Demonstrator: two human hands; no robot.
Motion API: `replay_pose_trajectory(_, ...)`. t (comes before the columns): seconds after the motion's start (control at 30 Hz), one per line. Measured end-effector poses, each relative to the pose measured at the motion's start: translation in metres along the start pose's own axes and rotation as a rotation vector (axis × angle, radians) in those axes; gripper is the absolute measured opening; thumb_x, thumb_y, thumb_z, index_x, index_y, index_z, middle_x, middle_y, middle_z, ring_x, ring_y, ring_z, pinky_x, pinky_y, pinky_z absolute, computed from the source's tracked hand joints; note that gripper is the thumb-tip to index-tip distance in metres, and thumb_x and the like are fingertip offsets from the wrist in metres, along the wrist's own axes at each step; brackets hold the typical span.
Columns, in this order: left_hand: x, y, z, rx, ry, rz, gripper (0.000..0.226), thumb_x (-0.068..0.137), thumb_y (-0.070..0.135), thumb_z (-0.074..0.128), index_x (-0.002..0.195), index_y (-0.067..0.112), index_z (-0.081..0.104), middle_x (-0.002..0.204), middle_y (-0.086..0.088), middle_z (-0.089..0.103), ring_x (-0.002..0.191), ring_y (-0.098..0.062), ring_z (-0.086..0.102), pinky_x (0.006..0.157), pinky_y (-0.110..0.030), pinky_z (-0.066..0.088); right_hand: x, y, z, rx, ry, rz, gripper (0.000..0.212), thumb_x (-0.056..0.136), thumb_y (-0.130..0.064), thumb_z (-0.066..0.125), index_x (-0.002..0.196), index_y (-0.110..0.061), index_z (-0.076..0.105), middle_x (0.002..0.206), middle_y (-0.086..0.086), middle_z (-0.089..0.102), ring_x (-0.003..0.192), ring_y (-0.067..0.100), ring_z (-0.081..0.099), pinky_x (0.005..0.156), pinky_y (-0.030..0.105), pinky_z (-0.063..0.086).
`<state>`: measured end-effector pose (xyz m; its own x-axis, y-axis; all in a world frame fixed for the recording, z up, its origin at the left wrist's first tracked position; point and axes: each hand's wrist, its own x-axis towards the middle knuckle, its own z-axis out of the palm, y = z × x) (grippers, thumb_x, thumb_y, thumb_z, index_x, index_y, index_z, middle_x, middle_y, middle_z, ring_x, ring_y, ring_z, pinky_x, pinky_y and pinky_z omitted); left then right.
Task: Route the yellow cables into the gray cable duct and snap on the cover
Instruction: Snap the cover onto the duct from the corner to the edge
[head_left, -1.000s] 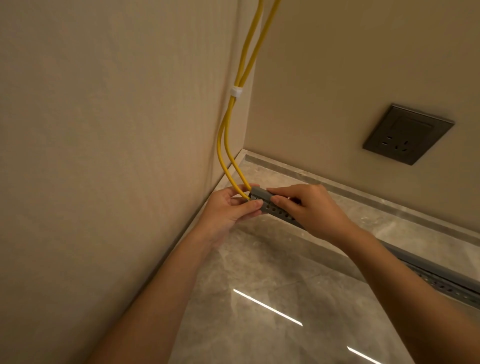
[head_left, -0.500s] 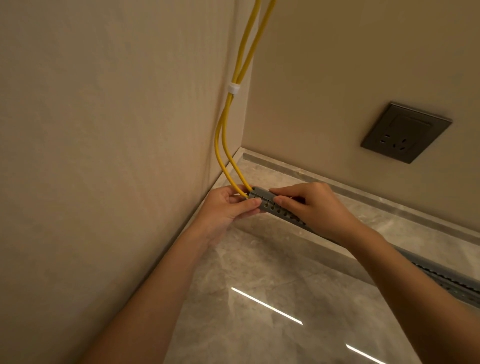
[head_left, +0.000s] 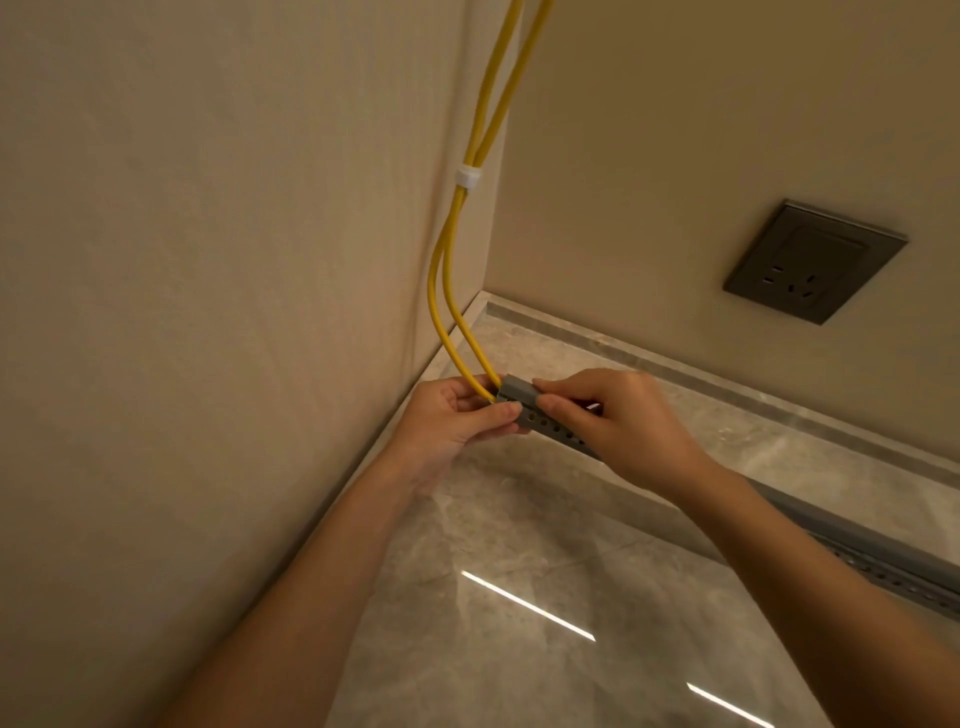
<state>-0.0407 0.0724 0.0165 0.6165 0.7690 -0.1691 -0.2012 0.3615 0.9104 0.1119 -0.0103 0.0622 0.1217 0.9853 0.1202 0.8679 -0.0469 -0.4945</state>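
Cables, two thin yellow ones (head_left: 451, 291), drop into your left hand (head_left: 451, 427), pinched at the grey perforated plastic duct (head_left: 540, 420); right beside it, your right hand (head_left: 618, 427) clamps the cover; uneven pressing could trap a cable

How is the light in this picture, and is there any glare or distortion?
Head view: warm, dim light; two bright streaks of glare on the glossy floor; the wide lens bends the wall corner and stretches the forearms; the left hand, right hand, yellow cables and gray cable duct look sharp.
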Motion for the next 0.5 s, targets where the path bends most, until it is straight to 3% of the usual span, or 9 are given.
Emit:
replay_pose_trajectory(0.13, -0.003, 0.005, 0.002, 0.0, -0.02, 0.013, 0.023, 0.08, -0.014, 0.059, 0.094, 0.003, 0.065, 0.073, -0.005, 0.074, 0.066, -0.018, 0.072, 0.06, -0.018, 0.056, 0.014, -0.012, -0.017, 0.341, -0.112, 0.381, 0.047, 0.099, -0.042, 0.035, 0.088, -0.019, 0.074, 0.087, 0.0, 0.072, 0.078, 0.015, 0.066, 0.078, 0.029, 0.049)
replay_pose_trajectory(0.23, -0.002, 0.009, 0.003, 0.015, -0.039, 0.04, 0.024, 0.08, -0.015, 0.058, 0.094, 0.003, 0.065, 0.072, -0.003, 0.074, 0.066, -0.017, 0.072, 0.061, -0.018, 0.056, 0.027, -0.016, -0.019, 0.218, -0.333, 0.512, 0.061, 0.1, -0.046, 0.027, 0.082, -0.01, 0.073, 0.076, 0.007, 0.073, 0.064, 0.015, 0.067, 0.068, 0.026, 0.05)
replay_pose_trajectory(0.3, -0.001, 0.01, 0.003, 0.032, -0.046, 0.052, 0.023, 0.08, -0.015, 0.058, 0.094, 0.003, 0.065, 0.072, -0.003, 0.074, 0.065, -0.016, 0.072, 0.062, -0.018, 0.056, 0.032, -0.02, -0.014, 0.202, -0.427, 0.567, 0.064, 0.101, -0.044, 0.022, 0.08, -0.004, 0.066, 0.064, 0.009, 0.068, 0.048, 0.015, 0.062, 0.052, 0.022, 0.048)
replay_pose_trajectory(0.37, -0.002, 0.009, 0.003, 0.031, -0.036, 0.051, 0.023, 0.08, -0.014, 0.059, 0.094, 0.002, 0.065, 0.072, -0.002, 0.074, 0.065, -0.016, 0.072, 0.061, -0.018, 0.056, 0.034, -0.022, -0.008, 0.147, -0.432, 0.568, 0.057, 0.103, -0.035, 0.019, 0.081, -0.002, 0.06, 0.06, 0.01, 0.062, 0.044, 0.017, 0.057, 0.046, 0.021, 0.045)
replay_pose_trajectory(0.5, -0.003, 0.003, 0.003, 0.027, 0.014, 0.016, 0.021, 0.08, -0.011, 0.061, 0.095, 0.004, 0.065, 0.078, -0.004, 0.074, 0.072, -0.017, 0.072, 0.064, -0.019, 0.056, 0.033, -0.02, 0.003, 0.025, -0.387, 0.47, 0.038, 0.101, -0.015, 0.021, 0.079, -0.005, 0.05, 0.067, 0.014, 0.061, 0.055, 0.025, 0.058, 0.059, 0.03, 0.05)
